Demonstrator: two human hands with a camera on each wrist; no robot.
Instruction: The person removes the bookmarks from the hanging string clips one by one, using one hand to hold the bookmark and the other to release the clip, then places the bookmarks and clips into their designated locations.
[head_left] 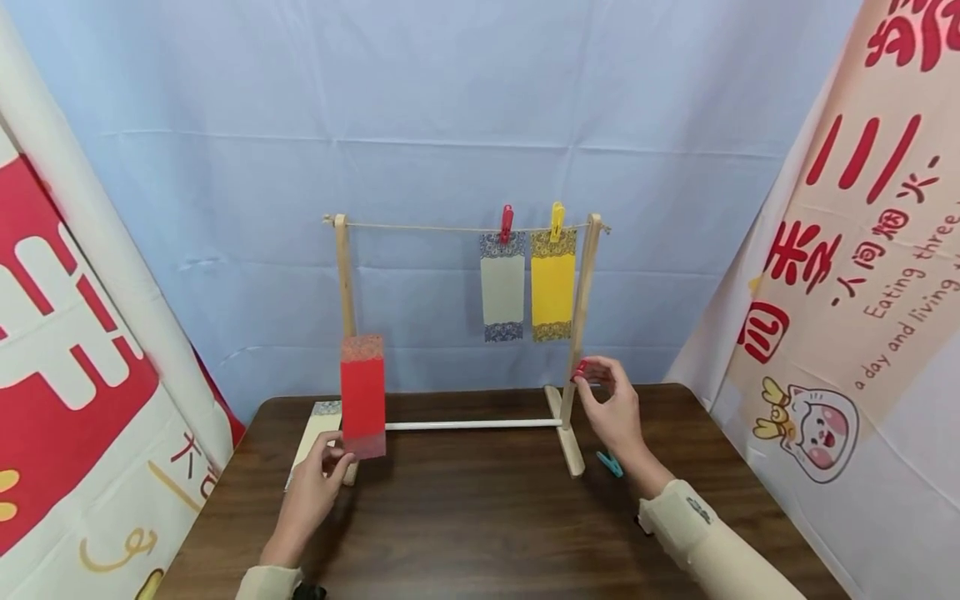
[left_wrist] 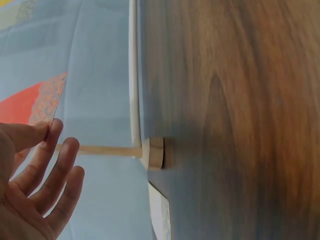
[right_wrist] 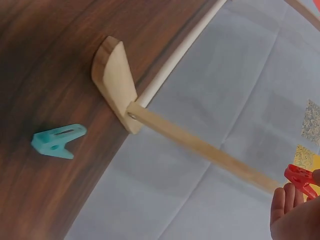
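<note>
Between thumb and fingertips my left hand (head_left: 313, 482) pinches the lower edge of a red paper card (head_left: 363, 396) with patterned ends, held upright before the rack's left post. My right hand (head_left: 617, 407) pinches a small red clothespin (right_wrist: 299, 176) beside the right post. On the rack's string (head_left: 420, 227) hang a grey card (head_left: 502, 287) under a red clothespin (head_left: 507, 223) and a yellow card (head_left: 552, 287) under a yellow clothespin (head_left: 557, 222). A cream card (head_left: 313, 429) lies on the table behind my left hand, partly covered by it.
The wooden rack (head_left: 589, 283) stands on the brown table (head_left: 472, 517), a white bar (head_left: 472, 425) joining its feet low down. A teal clothespin (head_left: 610, 463) lies right of the right foot. Blue cloth (head_left: 450, 100) hangs behind, with printed banners (head_left: 847, 250) at the sides.
</note>
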